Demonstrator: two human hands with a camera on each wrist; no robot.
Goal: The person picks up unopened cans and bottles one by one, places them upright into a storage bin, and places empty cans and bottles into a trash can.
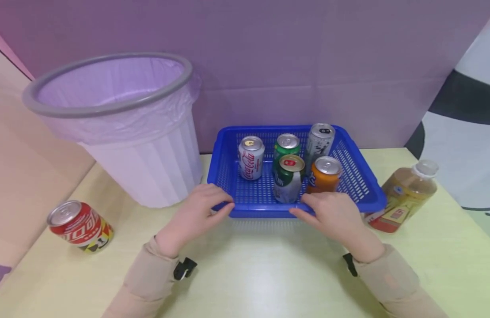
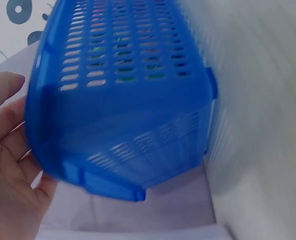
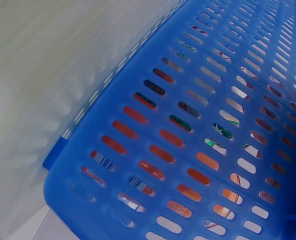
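Observation:
A blue plastic basket (image 1: 264, 210) with slotted walls stands on the table. My left hand (image 1: 195, 214) grips its rim near the front left corner, thumb on the near side; the left wrist view shows those fingers (image 2: 15, 125) at the rim. Further right, my right hand (image 1: 334, 216) holds the front rim, fingers over the edge. Several drink cans stand inside: a silver Coca-Cola can (image 1: 250, 165), a green can (image 1: 286, 143), a dark green can (image 1: 284, 185) with a gold lid, an orange can (image 1: 325, 179) and a patterned pale can (image 1: 319, 143). The right wrist view shows mostly slotted wall (image 3: 153, 135).
Left of the basket stands a white bin (image 1: 161, 154) lined with a bag. A red can (image 1: 83, 227) is on the table (image 1: 264, 274) at the far left. Close to the basket's right side is a bottle (image 1: 405, 198) of amber drink. A wall rises behind.

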